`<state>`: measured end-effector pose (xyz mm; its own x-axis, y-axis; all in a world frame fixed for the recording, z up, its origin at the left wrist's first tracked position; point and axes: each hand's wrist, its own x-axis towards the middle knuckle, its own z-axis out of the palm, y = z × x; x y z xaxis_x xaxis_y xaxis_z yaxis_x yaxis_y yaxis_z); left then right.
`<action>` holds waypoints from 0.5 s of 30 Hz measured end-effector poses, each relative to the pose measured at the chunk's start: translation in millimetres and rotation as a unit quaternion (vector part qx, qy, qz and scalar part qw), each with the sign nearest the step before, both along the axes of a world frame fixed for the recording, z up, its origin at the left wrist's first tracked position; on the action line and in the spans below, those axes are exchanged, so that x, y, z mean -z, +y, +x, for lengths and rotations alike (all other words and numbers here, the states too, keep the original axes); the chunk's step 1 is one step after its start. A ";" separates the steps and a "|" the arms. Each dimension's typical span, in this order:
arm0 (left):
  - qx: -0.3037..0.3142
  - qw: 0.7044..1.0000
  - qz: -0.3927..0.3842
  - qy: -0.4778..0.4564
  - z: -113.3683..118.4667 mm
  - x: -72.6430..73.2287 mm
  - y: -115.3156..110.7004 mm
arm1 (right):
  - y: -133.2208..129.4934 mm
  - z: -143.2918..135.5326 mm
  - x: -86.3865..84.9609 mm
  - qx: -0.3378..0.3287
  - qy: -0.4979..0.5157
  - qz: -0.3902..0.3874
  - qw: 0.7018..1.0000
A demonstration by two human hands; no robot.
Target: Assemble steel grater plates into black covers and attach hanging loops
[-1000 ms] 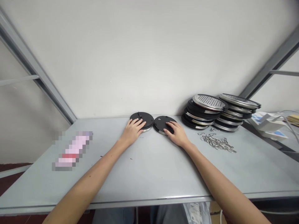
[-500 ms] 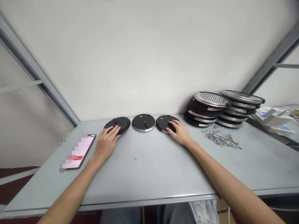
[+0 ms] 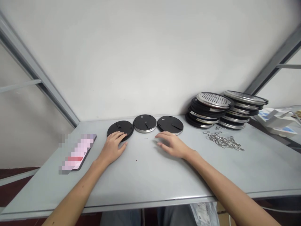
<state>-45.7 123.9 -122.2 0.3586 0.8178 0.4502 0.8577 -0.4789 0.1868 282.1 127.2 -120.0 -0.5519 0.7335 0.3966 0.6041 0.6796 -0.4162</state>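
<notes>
Three round black discs lie in a row near the wall, each with a thin bar on its upper face. The left disc (image 3: 122, 126) has my left hand (image 3: 113, 147) at its front edge, fingertips resting on it, fingers stretched out. Silver rims show on the middle disc (image 3: 144, 121) and the right disc (image 3: 169, 121). My right hand (image 3: 174, 145) is just in front of the right disc, apart from it, with thumb and fingers spread and nothing between them.
Two stacks of round discs with metal rims, a left stack (image 3: 208, 110) and a right stack (image 3: 242, 110), stand at the back right. Several metal clips (image 3: 224, 141) lie before them. A phone (image 3: 78, 153) is at left, and white boxes (image 3: 277, 119) are far right.
My right hand has come off the right disc and moved toward me and left. The left disc has shifted slightly right and nearer, with my left hand still on its edge.
</notes>
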 end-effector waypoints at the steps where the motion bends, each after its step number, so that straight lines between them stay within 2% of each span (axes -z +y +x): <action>1: 0.018 1.000 -0.004 -0.006 3.2 -1.9 -3.3 | -2.4 -3.1 0.3 -0.019 -0.011 -0.006 1.000; 7: 0.099 0.992 -0.077 0.003 29.0 -10.5 -14.5 | -7.9 -7.4 5.1 -0.038 -0.043 -0.030 0.998; 12: 0.177 0.978 -0.108 0.040 59.3 -14.3 -7.1 | -11.1 -5.8 5.0 -0.029 -0.066 -0.023 0.997; 15: 0.183 0.974 -0.126 0.054 65.9 -12.1 -3.0 | -10.1 -4.5 4.0 -0.032 -0.078 -0.031 0.996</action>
